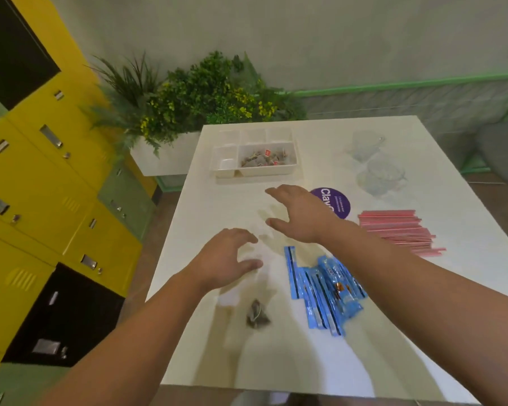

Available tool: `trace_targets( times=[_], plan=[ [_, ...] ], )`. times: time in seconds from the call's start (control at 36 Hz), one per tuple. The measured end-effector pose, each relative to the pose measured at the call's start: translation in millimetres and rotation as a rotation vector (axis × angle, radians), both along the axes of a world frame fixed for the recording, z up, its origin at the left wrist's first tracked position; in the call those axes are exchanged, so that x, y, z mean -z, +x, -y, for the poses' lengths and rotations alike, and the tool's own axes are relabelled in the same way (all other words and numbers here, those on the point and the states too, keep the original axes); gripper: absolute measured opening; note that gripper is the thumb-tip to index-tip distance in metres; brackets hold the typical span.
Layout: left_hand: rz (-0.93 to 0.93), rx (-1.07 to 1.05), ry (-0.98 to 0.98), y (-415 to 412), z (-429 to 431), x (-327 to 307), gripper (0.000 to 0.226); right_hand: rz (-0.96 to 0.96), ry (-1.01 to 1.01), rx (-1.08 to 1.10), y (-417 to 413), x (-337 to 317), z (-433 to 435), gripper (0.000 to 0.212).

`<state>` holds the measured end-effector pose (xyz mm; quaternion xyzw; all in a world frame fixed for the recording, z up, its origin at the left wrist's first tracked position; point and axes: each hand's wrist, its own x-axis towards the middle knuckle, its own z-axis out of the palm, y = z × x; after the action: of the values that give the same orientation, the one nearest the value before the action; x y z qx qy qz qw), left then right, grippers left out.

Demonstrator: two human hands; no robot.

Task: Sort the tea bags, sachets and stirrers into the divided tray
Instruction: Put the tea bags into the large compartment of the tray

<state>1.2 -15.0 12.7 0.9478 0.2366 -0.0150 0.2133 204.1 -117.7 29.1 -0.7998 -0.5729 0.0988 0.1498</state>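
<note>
A white divided tray (225,169) stands at the far left of the white table, and its large compartment holds several tea bags (266,158). One dark tea bag (257,315) lies loose near the front. Blue sachets (323,291) are piled right of it. Pink stirrers (393,230) lie in a heap at the right. My left hand (226,260) hovers over the table with fingers loosely curved, holding nothing. My right hand (298,213) is spread flat above the table's middle, also holding nothing.
A purple round sticker (339,205) sits partly under my right wrist. Crumpled clear plastic bags (375,165) lie at the far right. A planter with green plants (188,98) stands behind the table, and yellow lockers (42,171) line the left.
</note>
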Motion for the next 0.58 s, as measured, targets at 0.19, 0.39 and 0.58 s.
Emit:
trace_targets(
  times=[0.19,0.39,0.58],
  plan=[
    [-0.062,0.094,-0.065,-34.0,33.1,28.5,0.066,0.095,-0.013,0.056,-33.8,4.4,31.4,0.070],
    [-0.085,0.163,-0.075,-50.6,53.4,46.5,0.066,0.077,-0.065,0.068,-59.4,9.5,55.5,0.072],
    [-0.044,0.191,-0.041,-55.3,61.8,46.6,0.038,0.070,-0.105,0.076,-67.5,18.5,71.6,0.071]
  ],
)
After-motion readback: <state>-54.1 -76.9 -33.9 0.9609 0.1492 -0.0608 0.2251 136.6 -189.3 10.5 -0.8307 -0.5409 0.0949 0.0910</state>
